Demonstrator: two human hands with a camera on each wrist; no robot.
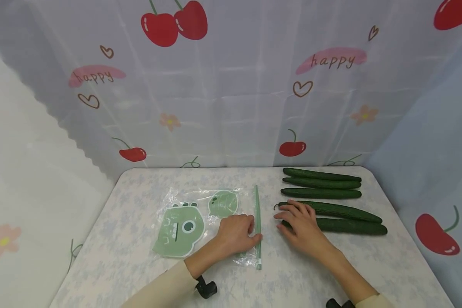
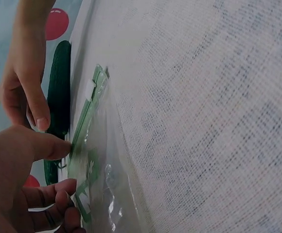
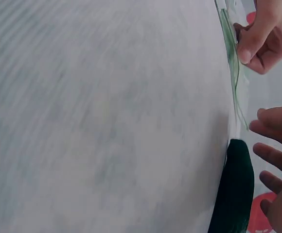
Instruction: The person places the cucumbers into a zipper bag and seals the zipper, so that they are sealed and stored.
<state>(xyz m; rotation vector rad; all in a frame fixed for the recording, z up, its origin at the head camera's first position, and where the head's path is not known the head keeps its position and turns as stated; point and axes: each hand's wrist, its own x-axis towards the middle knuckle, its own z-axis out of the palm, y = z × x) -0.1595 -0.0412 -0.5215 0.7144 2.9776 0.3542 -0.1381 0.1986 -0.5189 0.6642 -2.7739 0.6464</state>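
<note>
A clear zip bag point(image 1: 185, 233) with green dinosaur prints lies flat on the table, its green slider strip point(image 1: 257, 201) toward the right. My left hand point(image 1: 235, 233) is at that strip, thumb against it and fingers curled at the bag's mouth. The left wrist view shows the thumb and fingertips right at the green edge point(image 2: 85, 116). My right hand point(image 1: 302, 226) hovers with fingers spread over the stem ends of two dark green cucumbers, the curved one point(image 1: 346, 210) and the nearer one point(image 1: 354, 226). In the right wrist view its fingers are beside a cucumber point(image 3: 233, 189).
Three more cucumbers lie side by side at the back right: the far one point(image 1: 323, 174), the middle one point(image 1: 321, 183) and the near one point(image 1: 321, 193). The patterned table point(image 1: 115, 222) is surrounded by a curtain point(image 1: 231, 107) with cherry prints.
</note>
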